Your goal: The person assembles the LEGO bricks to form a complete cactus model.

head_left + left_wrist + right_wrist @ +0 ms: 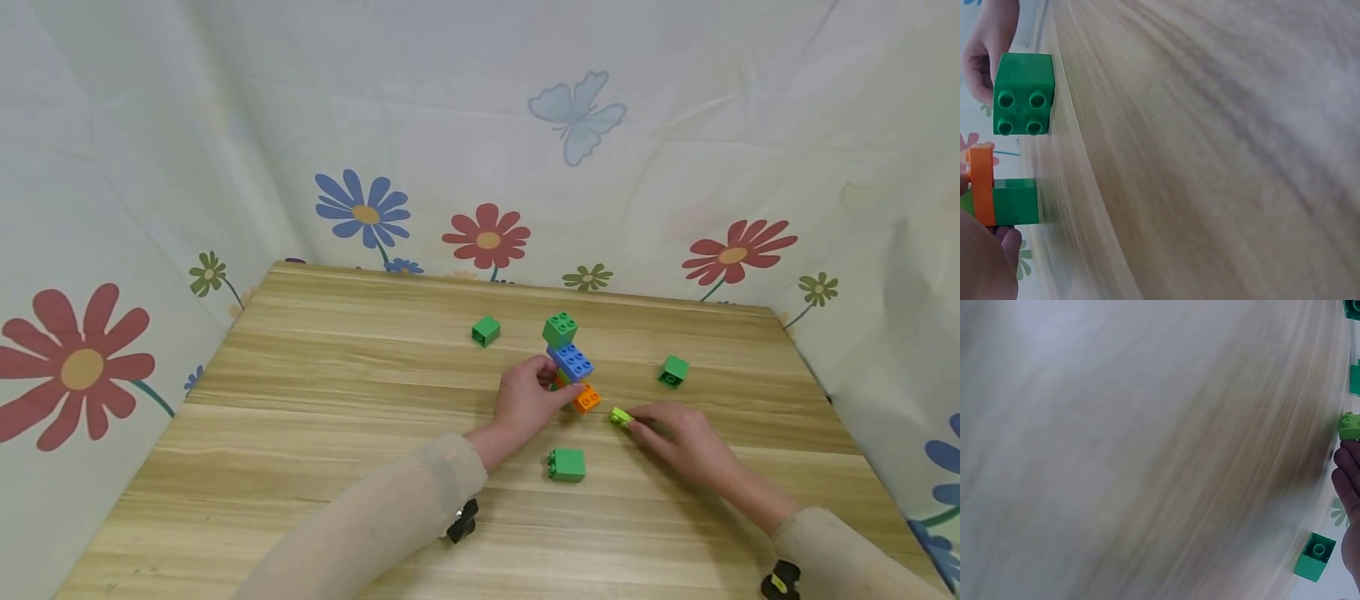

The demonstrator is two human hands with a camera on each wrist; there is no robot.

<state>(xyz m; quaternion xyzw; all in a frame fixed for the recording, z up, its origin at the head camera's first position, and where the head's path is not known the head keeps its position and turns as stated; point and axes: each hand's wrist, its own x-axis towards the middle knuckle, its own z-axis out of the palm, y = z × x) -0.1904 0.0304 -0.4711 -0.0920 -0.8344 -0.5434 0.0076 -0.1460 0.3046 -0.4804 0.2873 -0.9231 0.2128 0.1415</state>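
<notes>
Near the middle of the table my left hand (525, 398) grips a stack of toy building bricks. Its top is a green brick (560, 330), above a blue brick (572, 362) and an orange brick (588, 399). The left wrist view shows another green brick (1017, 203) under the orange one, at the bottom; a bit of lime green shows on the orange brick's other side. Just right of the stack, my right hand (686, 437) pinches a small lime green brick (619, 417) between thumb and fingers, low over the tabletop.
Three loose green bricks lie around the hands: one at the back (486, 332), another to the right (673, 371), and a third on its side in front (566, 465). Behind the wooden table (337, 350) hangs a flowered white curtain (420, 125).
</notes>
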